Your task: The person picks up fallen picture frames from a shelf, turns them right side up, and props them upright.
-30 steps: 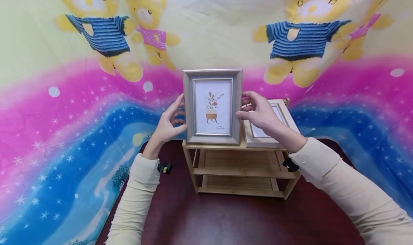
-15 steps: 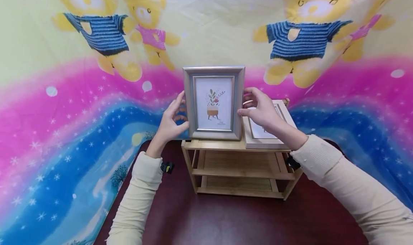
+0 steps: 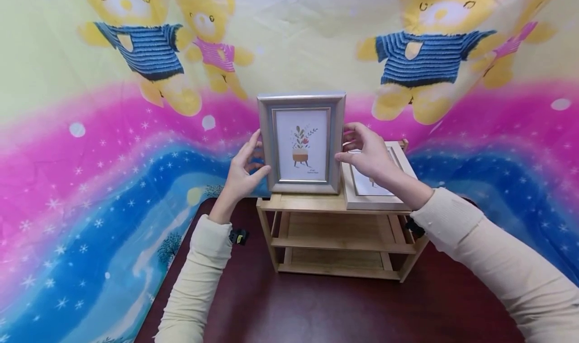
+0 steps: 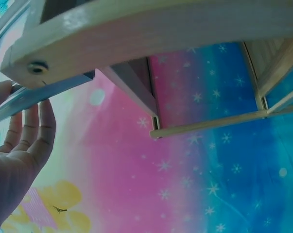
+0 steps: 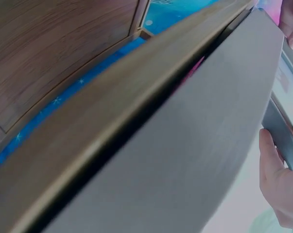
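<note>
A silver-grey picture frame (image 3: 302,142) with a potted-plant print stands upright at the left part of a wooden shelf rack's top (image 3: 312,201). My left hand (image 3: 246,175) grips its left edge, thumb toward the front and fingers behind. In the left wrist view the fingers of that left hand (image 4: 27,141) lie along the back of the frame (image 4: 44,97). On the opposite edge my right hand (image 3: 368,154) holds the frame between thumb and fingers; the fingertips are partly hidden. A pale picture frame (image 3: 374,203) lies flat on the rack beneath my right hand and wrist.
The rack's two lower shelves (image 3: 334,231) show below the top, all on a dark red table (image 3: 316,308). Behind hangs a cloth backdrop (image 3: 298,56) with bears and snowflakes. A black device (image 3: 239,236) is strapped at the left wrist.
The silver-grey frame has moved back from the rack's front edge and slightly right, carried by both hands. A strip of the rack's top now shows in front of it.
</note>
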`<state>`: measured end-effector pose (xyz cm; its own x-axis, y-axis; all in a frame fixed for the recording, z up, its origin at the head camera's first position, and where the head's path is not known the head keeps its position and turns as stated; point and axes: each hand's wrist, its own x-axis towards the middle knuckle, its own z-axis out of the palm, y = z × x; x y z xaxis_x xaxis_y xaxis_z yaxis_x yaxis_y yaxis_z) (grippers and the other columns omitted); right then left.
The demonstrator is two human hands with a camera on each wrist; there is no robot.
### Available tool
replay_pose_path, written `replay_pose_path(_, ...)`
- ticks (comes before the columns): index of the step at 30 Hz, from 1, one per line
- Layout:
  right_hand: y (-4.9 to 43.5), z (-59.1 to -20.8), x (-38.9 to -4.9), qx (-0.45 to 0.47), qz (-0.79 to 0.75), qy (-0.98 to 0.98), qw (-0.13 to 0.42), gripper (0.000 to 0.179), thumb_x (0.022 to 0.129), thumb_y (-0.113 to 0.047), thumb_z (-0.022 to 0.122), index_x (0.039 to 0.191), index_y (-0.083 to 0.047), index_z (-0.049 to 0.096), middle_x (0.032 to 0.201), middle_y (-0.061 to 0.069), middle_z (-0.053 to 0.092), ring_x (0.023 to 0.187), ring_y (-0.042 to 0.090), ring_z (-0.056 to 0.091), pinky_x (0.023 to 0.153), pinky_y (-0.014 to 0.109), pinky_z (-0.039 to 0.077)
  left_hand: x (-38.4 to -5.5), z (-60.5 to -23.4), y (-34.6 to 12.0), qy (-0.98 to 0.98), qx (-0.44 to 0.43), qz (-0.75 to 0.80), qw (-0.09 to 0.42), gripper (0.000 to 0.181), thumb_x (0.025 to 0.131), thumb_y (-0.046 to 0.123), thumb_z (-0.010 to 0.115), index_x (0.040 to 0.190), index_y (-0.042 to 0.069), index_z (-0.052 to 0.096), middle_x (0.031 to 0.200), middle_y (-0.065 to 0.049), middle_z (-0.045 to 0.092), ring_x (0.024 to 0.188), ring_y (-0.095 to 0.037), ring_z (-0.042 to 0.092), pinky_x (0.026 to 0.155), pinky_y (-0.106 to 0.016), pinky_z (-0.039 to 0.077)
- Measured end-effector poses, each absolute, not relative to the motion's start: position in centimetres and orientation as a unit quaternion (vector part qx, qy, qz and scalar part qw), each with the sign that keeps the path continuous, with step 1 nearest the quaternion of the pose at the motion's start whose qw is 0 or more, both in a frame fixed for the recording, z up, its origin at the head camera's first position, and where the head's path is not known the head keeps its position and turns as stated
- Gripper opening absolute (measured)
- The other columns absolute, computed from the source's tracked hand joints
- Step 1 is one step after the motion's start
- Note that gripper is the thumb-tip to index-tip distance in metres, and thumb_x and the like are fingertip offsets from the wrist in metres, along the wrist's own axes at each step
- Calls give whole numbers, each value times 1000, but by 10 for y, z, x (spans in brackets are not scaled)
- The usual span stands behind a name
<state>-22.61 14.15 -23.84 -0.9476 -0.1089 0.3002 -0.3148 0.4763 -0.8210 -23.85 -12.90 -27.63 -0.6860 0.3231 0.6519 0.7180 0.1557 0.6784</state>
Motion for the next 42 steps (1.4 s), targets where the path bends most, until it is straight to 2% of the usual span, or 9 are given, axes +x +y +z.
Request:
replay_pose_path(6,144,-233,-227,124,494,-858,71,52,79,-3,68,125,-4,44,113,16,55,101,28,55,89,43,44,-234,-272,-129,-768,-309,-547,124,64,84,-12,52,140,-8,21,125,-27,38,106,-37,45,87,-47,43)
replay_pose_path(13,146,-228,-229,123,494,-859,47,51,79,-2,67,124,-4,43,111,16,54,101,29,55,89,44,43,-235,-270,-128,-784,-293,-538,100,61,87,-10,50,140,-8,21,127,-25,36,109,-36,43,91,-46,41)
replay_pose_path(20,148,-229,-233,131,498,-856,45,49,78,1,66,122,-3,43,108,18,55,99,30,56,88,43,44,-251,-289,-130,-774,-298,-546,115,62,88,-5,52,142,0,23,128,-17,38,106,-27,45,87,-42,44)
replay_pose_path(30,149,-228,-241,144,489,-860,39,51,79,4,64,124,-1,42,110,20,54,102,32,55,88,44,44,-225,-275,-122,-770,-283,-560,118,60,86,-11,50,139,-8,22,129,-25,34,109,-36,41,85,-48,42)
replay_pose_path(42,147,-226,-251,163,497,-852,35,53,78,9,62,126,0,41,109,22,55,99,31,56,86,41,45,-214,-274,-118,-780,-269,-544,150,58,86,-10,51,138,-11,24,127,-26,35,108,-35,42,84,-46,43)
